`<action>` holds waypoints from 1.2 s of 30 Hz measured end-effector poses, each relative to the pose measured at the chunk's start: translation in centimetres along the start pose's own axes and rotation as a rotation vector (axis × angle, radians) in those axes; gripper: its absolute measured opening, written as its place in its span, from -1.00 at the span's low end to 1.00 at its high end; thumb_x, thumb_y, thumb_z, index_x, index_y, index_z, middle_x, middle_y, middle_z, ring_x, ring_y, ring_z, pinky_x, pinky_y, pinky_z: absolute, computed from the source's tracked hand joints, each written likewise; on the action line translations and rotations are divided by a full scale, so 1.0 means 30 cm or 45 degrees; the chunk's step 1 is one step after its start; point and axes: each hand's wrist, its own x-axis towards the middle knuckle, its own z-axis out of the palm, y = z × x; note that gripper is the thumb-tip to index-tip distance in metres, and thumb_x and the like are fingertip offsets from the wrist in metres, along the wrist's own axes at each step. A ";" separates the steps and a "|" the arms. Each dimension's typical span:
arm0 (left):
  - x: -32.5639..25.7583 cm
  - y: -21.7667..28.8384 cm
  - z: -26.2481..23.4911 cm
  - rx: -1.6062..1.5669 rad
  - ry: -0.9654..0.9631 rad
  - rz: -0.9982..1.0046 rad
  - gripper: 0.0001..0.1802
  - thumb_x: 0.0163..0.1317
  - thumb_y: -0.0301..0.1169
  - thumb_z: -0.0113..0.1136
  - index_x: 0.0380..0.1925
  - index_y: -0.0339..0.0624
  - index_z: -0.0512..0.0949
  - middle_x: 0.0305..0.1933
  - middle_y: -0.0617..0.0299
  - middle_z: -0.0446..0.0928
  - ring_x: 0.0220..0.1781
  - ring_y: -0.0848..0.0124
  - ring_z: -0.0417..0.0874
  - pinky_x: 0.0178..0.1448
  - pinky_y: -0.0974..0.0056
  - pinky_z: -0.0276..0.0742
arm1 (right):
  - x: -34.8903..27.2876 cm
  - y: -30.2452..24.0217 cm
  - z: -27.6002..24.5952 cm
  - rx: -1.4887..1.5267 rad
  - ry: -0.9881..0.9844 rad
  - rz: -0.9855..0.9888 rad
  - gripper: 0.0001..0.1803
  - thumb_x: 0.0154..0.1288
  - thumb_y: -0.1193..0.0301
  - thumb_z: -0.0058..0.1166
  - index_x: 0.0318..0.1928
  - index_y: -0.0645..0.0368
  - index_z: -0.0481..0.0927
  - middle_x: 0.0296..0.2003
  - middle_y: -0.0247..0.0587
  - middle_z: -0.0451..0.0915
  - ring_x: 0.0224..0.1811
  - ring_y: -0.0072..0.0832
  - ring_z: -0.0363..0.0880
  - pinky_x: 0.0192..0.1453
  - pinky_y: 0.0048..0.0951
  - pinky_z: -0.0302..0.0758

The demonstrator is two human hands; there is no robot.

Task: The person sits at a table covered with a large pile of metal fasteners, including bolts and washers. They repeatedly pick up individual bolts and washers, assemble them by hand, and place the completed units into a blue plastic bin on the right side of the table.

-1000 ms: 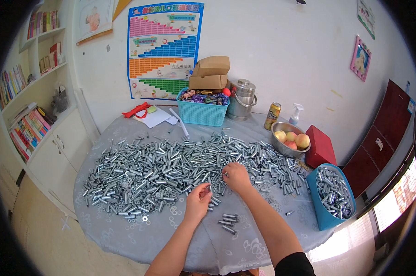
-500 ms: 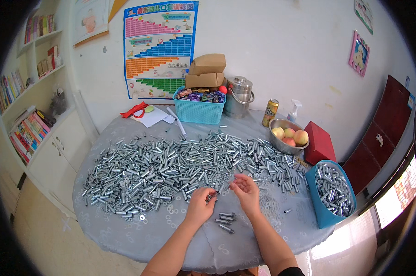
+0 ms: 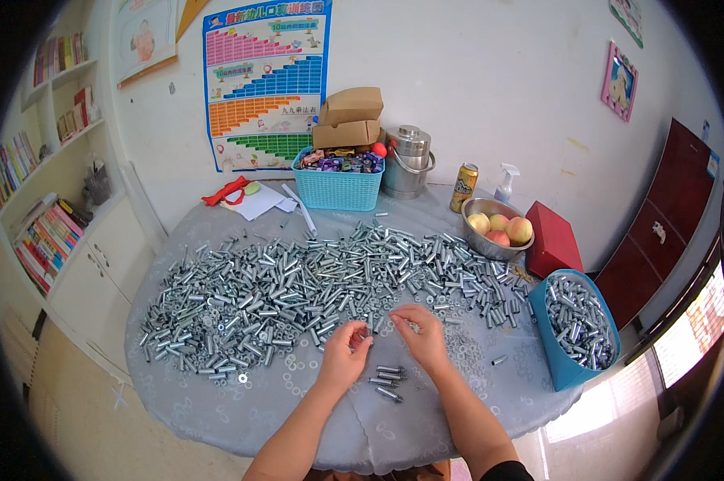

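Note:
My left hand (image 3: 344,354) is over the near middle of the table with its fingers curled; whatever lies in them is too small to make out. Facing it, my right hand (image 3: 423,340) pinches thumb and fingers together at the edge of the metal heap, and I cannot tell what is between the tips. Below and between both hands lie several sleeve anchor bolts (image 3: 387,393) in a small group. Beyond my hands spreads a wide heap of loose silvery metal sleeves and bolts (image 3: 298,280). Flat washers (image 3: 462,346) are scattered beside my right hand.
A blue bin (image 3: 560,359) full of metal anchors stands at the table's right edge. Behind are a bowl of fruit (image 3: 498,250), a red box (image 3: 552,239), a can (image 3: 463,187), a spray bottle (image 3: 505,183), a steel pot (image 3: 407,164) and a turquoise basket (image 3: 339,191).
My right hand has drawn its fingers together into a pinch. My left hand has turned a little, its fingertips now raised. The whole view has shifted slightly.

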 end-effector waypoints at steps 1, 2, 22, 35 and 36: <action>0.003 -0.005 0.004 -0.042 0.027 -0.016 -0.71 0.04 -0.61 0.19 -0.18 -0.28 0.47 -0.34 0.24 0.50 -0.37 0.51 0.49 -0.27 0.44 0.43 | 0.000 0.027 -0.008 -0.120 0.040 -0.030 -0.88 0.04 0.50 0.18 -0.34 0.16 0.65 -0.26 -0.17 0.59 -0.16 -0.32 0.54 -0.07 -0.40 0.44; 0.006 -0.011 0.006 -0.074 0.032 -0.016 -0.69 0.05 -0.61 0.19 -0.15 -0.27 0.46 -0.34 0.26 0.50 -0.36 0.53 0.49 -0.26 0.45 0.43 | 0.000 0.051 -0.011 -0.239 0.080 -0.061 -0.86 0.03 0.49 0.18 -0.33 0.16 0.65 -0.27 -0.16 0.59 -0.16 -0.30 0.53 -0.07 -0.39 0.44; 0.022 -0.002 -0.026 -0.817 0.148 -0.526 -0.69 0.10 -0.61 0.16 -0.10 -0.31 0.48 -0.31 0.14 0.55 -0.33 0.42 0.62 -0.21 0.42 0.59 | -0.009 0.030 -0.002 0.484 -0.192 0.551 -0.86 0.11 0.48 0.19 -0.31 0.26 0.57 -0.37 -0.31 0.60 -0.31 -0.64 0.53 -0.21 -0.62 0.45; 0.017 -0.010 -0.025 -1.106 0.198 -0.841 -0.81 0.12 -0.55 0.18 -0.26 -0.41 0.48 -0.29 0.04 0.56 -0.28 0.29 0.64 -0.17 0.30 0.64 | -0.018 0.006 0.025 0.674 -0.263 0.559 -0.84 0.15 0.50 0.16 -0.24 0.27 0.59 -0.32 -0.32 0.60 -0.28 -0.61 0.53 -0.14 -0.62 0.44; 0.015 -0.013 -0.023 -1.117 0.200 -0.850 -0.81 0.13 -0.54 0.18 -0.26 -0.41 0.48 -0.29 0.03 0.56 -0.28 0.28 0.64 -0.17 0.30 0.64 | -0.020 -0.003 0.025 0.546 -0.237 0.464 -0.83 0.14 0.50 0.16 -0.24 0.27 0.60 -0.32 -0.31 0.60 -0.28 -0.60 0.53 -0.14 -0.61 0.44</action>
